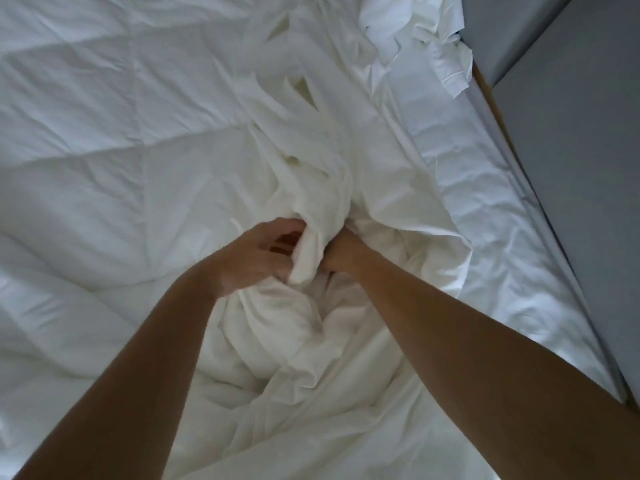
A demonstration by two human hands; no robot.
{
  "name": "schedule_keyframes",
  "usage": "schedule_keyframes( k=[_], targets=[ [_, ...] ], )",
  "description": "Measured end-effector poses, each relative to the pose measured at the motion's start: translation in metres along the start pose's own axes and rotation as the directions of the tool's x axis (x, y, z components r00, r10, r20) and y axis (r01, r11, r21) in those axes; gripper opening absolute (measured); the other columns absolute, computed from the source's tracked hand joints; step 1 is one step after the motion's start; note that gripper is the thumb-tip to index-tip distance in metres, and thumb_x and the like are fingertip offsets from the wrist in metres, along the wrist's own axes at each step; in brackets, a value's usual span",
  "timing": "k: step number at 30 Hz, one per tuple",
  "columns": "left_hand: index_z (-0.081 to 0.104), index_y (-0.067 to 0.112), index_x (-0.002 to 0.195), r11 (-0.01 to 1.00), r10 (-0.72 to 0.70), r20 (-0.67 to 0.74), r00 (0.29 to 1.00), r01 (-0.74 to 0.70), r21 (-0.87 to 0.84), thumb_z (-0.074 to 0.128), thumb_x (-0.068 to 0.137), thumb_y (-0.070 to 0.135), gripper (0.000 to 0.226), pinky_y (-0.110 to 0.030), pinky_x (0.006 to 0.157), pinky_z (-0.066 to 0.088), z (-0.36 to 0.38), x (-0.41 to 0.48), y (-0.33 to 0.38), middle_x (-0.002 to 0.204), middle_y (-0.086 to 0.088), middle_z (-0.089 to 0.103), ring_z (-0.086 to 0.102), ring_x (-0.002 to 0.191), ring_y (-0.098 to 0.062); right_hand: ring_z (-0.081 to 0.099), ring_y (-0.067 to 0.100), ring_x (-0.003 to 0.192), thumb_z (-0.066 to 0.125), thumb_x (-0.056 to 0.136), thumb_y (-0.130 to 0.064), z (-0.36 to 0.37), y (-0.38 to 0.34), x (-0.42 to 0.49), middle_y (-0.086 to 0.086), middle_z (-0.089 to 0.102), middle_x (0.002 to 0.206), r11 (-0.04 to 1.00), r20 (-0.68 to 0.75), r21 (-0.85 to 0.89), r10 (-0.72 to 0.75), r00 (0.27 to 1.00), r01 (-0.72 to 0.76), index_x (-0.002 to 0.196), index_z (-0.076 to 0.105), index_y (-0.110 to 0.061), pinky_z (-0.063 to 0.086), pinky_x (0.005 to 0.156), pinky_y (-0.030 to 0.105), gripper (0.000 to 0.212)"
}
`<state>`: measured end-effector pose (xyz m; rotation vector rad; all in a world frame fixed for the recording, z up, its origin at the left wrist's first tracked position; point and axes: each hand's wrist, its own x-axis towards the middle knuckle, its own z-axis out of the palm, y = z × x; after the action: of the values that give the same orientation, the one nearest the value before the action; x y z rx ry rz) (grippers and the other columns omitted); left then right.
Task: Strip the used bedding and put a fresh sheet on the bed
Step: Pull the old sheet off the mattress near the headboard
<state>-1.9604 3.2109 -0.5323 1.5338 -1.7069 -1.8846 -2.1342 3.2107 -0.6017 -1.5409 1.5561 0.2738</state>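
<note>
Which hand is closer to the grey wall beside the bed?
Right. The right hand grips the bunched sheet nearer the grey wall; the left hand grips farther away.

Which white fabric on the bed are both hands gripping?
The bunched smooth sheet in the middle, held by the left hand and right hand; the quilted duvet beside it lies spread out.

Hands, 2: left hand (256,252), right hand (338,253). Quilted duvet (104,133), 1, left. Bunched cover (311,174), 1. Crumpled pillowcase (415,32), 1, far right.

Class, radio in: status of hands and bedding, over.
Left hand, right hand both gripping bunched white sheet. Not stripped yet. Quilted duvet spread at left.
</note>
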Motion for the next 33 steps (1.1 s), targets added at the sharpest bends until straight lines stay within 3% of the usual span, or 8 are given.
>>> schedule_keyframes(
  k=[5, 8, 11, 19, 25, 28, 31, 33],
  targets=[
    [0.068, 0.014, 0.123, 0.938, -0.197, -0.398, 0.896, 0.290, 0.189, 0.066, 0.092, 0.007, 0.032, -0.037, 0.097, 0.049, -0.032, 0.045, -0.025, 0.127, -0.012, 0.065, 0.061, 0.119, -0.029, 0.066, 0.021, 0.098, 0.069, 0.067, -0.054, -0.039, -0.001, -0.033, -0.003, 0.065, 0.106, 0.768, -0.404, 0.636, 0.251, 0.880, 0.073, 0.113, 0.055, -0.022, 0.056, 0.085, 0.039, 0.058],
    [0.062, -0.006, 0.126, 0.921, -0.171, -0.243, 0.955, 0.243, 0.305, 0.062, 0.099, 0.014, 0.034, -0.046, 0.100, 0.049, 0.006, 0.068, -0.036, 0.126, -0.027, 0.064, 0.061, 0.120, -0.041, 0.057, 0.022, 0.115, 0.070, 0.065, -0.069, -0.017, -0.036, -0.030, 0.002, 0.055, 0.128, 0.846, -0.336, 0.532, 0.179, 0.925, 0.029, 0.137, 0.038, -0.016, 0.050, 0.091, 0.039, 0.095],
    [0.066, 0.007, 0.124, 0.861, -0.078, -0.428, 0.901, 0.277, 0.426, 0.063, 0.096, 0.039, 0.043, -0.039, 0.094, 0.050, 0.008, 0.064, -0.038, 0.125, -0.018, 0.067, 0.062, 0.117, -0.035, 0.059, 0.033, 0.116, 0.063, 0.087, -0.025, -0.006, -0.028, -0.007, 0.012, 0.063, 0.121, 0.878, -0.515, 0.479, 0.281, 0.810, 0.000, 0.126, 0.053, -0.006, 0.046, 0.086, 0.032, 0.044],
    [0.053, 0.011, 0.079, 0.972, 0.049, -0.965, 0.258, 0.211, 0.106, 0.061, 0.072, 0.032, 0.023, -0.035, 0.061, 0.036, -0.096, -0.022, -0.040, 0.065, 0.001, 0.051, 0.050, 0.066, -0.027, 0.063, 0.031, 0.103, 0.063, 0.092, -0.041, -0.006, 0.005, 0.024, 0.005, 0.063, 0.118, -0.012, 0.095, 0.995, 0.486, 0.869, -0.102, 0.127, 0.051, -0.031, 0.057, 0.083, 0.050, 0.038],
    [0.043, 0.018, 0.106, 0.959, -0.006, -0.830, 0.558, 0.239, 0.154, 0.062, 0.077, 0.022, 0.035, -0.047, 0.071, 0.056, -0.075, -0.028, -0.028, 0.084, 0.002, 0.054, 0.060, 0.083, -0.037, 0.042, 0.042, 0.132, 0.044, 0.077, -0.072, 0.038, -0.057, 0.030, 0.019, 0.032, 0.155, 0.980, -0.625, 0.186, 0.060, 0.779, 0.074, 0.159, 0.012, -0.030, 0.046, 0.094, 0.056, 0.097],
    [0.046, 0.020, 0.108, 0.990, -0.081, -0.874, 0.480, 0.140, -0.014, 0.058, 0.072, 0.030, 0.040, -0.042, 0.070, 0.057, -0.084, -0.023, -0.015, 0.086, 0.009, 0.054, 0.061, 0.086, -0.032, 0.020, 0.039, 0.146, 0.027, 0.096, -0.054, 0.047, -0.079, 0.037, 0.005, 0.018, 0.164, 0.977, -0.351, -0.197, -0.151, 0.924, 0.084, 0.154, 0.029, -0.039, 0.034, 0.102, 0.065, 0.059],
    [0.038, 0.020, 0.131, 0.946, -0.015, -0.835, 0.549, 0.278, 0.166, 0.065, 0.069, 0.035, 0.069, -0.051, 0.090, 0.054, -0.084, -0.017, -0.008, 0.116, -0.009, 0.057, 0.060, 0.104, -0.039, 0.025, 0.030, 0.146, 0.042, 0.101, -0.047, 0.029, -0.070, 0.049, 0.003, 0.029, 0.160, 0.994, 0.143, 0.088, -0.082, 0.986, 0.069, 0.149, 0.040, -0.030, 0.039, 0.110, 0.043, 0.051],
    [0.022, 0.029, 0.148, 0.778, 0.082, -0.760, 0.645, 0.435, 0.453, 0.076, 0.067, 0.030, 0.097, -0.055, 0.094, 0.047, -0.084, -0.009, -0.005, 0.136, -0.016, 0.039, 0.047, 0.119, -0.043, 0.060, 0.027, 0.117, 0.054, 0.096, -0.036, 0.003, -0.063, 0.045, 0.007, 0.063, 0.131, 0.943, -0.084, 0.273, -0.171, 0.982, 0.188, 0.125, 0.066, -0.022, 0.052, 0.079, 0.024, 0.034]
  ],
)
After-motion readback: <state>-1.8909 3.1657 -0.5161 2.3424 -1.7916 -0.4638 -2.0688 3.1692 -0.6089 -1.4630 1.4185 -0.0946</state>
